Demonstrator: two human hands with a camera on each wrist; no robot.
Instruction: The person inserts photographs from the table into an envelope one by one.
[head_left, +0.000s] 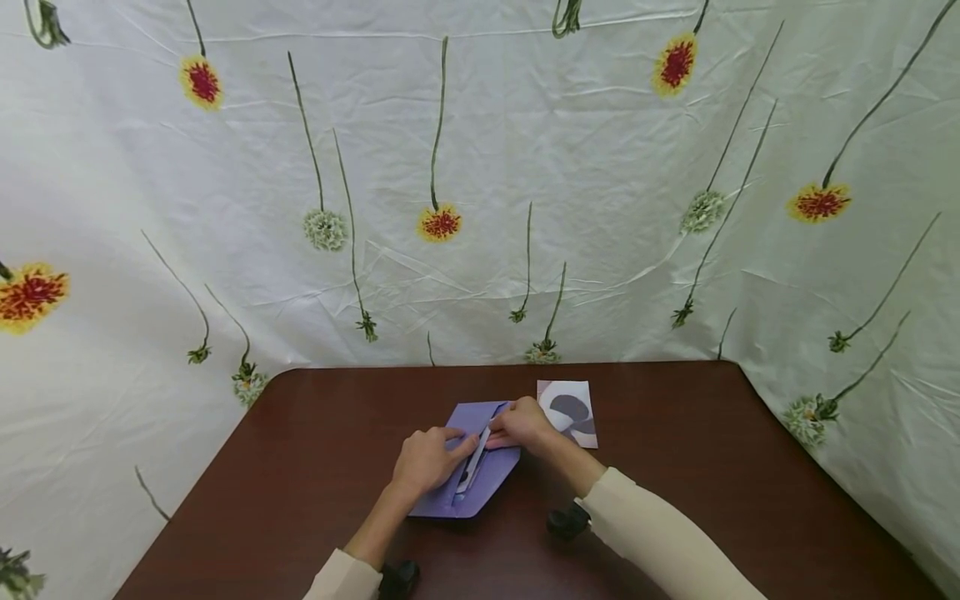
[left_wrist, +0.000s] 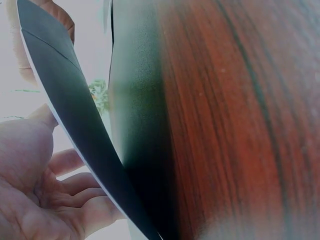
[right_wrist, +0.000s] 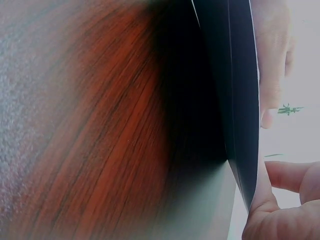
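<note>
A purple envelope (head_left: 491, 479) lies at a slant on the brown table, its long opening parted. Inside the opening shows the edge of a white card (head_left: 477, 454) with some dark print. My left hand (head_left: 426, 460) rests on the envelope's left side, index finger and thumb spread beside the opening. My right hand (head_left: 525, 423) pinches the upper end of the card at the far right of the opening. In the left wrist view the dark underside of the envelope (left_wrist: 65, 80) rises off the table, the left hand's fingers behind it. The right wrist view shows the envelope (right_wrist: 240, 100) edge-on.
A square printed card (head_left: 567, 408) with grey shapes lies on the table behind my right forearm. The brown table (head_left: 322, 442) has rounded far corners. A white cloth with flowers (head_left: 480, 167) hangs behind it. Dark wrist devices (head_left: 567, 521) sit under both forearms.
</note>
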